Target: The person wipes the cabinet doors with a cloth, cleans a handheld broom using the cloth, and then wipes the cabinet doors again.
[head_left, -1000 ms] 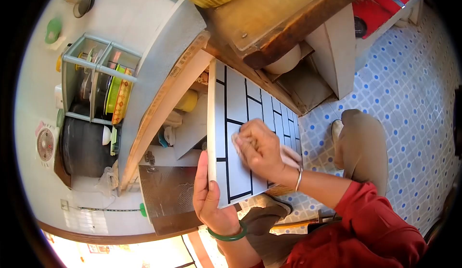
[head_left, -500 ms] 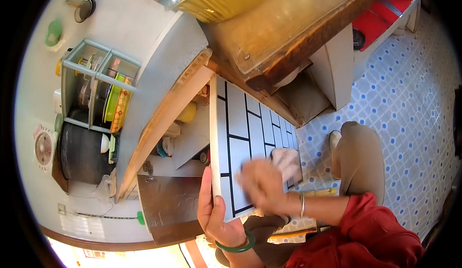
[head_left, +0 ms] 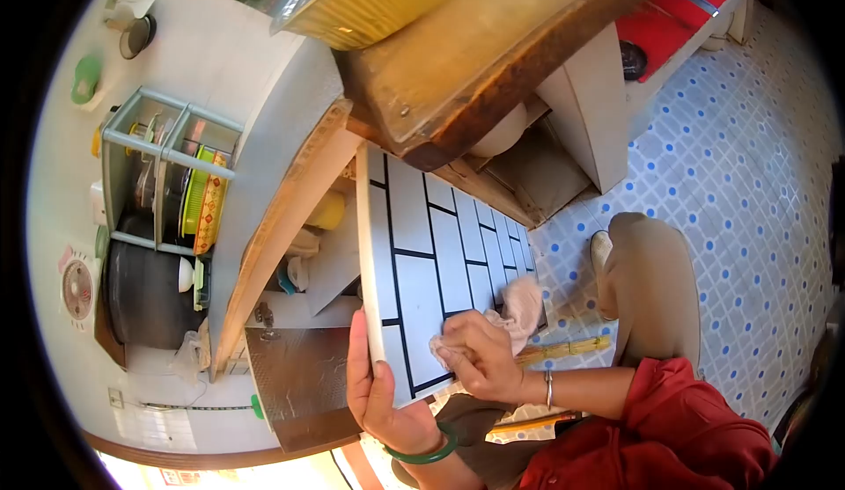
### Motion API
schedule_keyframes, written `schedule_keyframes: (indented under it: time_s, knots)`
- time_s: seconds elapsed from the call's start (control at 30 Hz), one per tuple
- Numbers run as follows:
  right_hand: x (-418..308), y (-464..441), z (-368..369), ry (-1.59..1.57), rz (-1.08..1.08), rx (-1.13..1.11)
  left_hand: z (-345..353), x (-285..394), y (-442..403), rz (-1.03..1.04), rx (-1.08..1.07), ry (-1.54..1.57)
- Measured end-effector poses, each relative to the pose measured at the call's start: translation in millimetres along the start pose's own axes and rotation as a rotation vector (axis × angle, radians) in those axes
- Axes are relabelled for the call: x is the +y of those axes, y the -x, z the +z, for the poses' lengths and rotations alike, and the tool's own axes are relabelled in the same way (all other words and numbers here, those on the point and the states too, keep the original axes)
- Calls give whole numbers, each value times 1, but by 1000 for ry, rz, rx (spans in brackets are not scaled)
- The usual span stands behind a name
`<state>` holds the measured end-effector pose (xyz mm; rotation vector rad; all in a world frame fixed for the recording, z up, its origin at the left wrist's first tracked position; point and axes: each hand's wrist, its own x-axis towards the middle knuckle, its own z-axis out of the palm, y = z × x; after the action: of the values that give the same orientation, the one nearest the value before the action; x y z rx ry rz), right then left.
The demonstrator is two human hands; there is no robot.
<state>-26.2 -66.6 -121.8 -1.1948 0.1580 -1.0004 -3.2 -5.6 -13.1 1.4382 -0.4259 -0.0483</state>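
The cabinet door (head_left: 453,266), white with black brick-pattern lines, stands swung out from the cupboard. My left hand (head_left: 387,406), a green bangle at its wrist, grips the near edge of this door, thumb on one side and fingers on the other. Bunched in my right hand (head_left: 482,362) is a pale pink cloth (head_left: 522,307), pressed against the lower part of the patterned face. Part of the cloth hangs loose beyond my knuckles. A thin metal bangle circles my right wrist.
Above the door juts a wooden countertop (head_left: 493,76) with a golden basin (head_left: 387,6) on it. Behind the door the cupboard shelf holds a yellow item (head_left: 326,210). A dish rack (head_left: 167,169) and black pot (head_left: 150,292) are at left. Blue-dotted floor (head_left: 704,164) lies right.
My right hand, blurred by motion before, is now sharp, slightly farther from the door's near edge, with the cloth showing at its fingertips. The whole view has shifted a little; my left hand keeps its grip.
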Motion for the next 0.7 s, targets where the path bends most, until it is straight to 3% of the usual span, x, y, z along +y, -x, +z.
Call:
schedule_keyframes:
  time_s: [0.1, 0.17, 0.27, 0.3, 0.37, 0.5, 0.63, 0.67, 0.7]
  knots:
    - [42, -42, 1, 144, -52, 122, -1, 1, 0, -1, -6, -14]
    - [65, -75, -4, 155, 139, 195, 2, 0, 1, 2, 0, -8]
    - [79, -72, -2, 84, 259, 229, 11, 1, 3, 21, 10, -26]
    - [71, -68, -4, 86, 248, 231, 14, 1, 4, 30, 26, -25]
    - [45, -46, -5, 145, 1, 174, 14, 1, 4, 32, 35, -33]
    - [74, -54, -13, 107, 134, 115, 9, 0, 2, 23, -4, -45]
    - [81, -68, -12, 79, 301, 218, 9, 3, 2, 37, 14, -104]
    - [63, -57, -12, 156, 273, 167, 9, 1, 1, 63, 5, -120]
    - [58, -45, -5, 172, 54, 134, 7, 0, -1, 64, 0, -117]
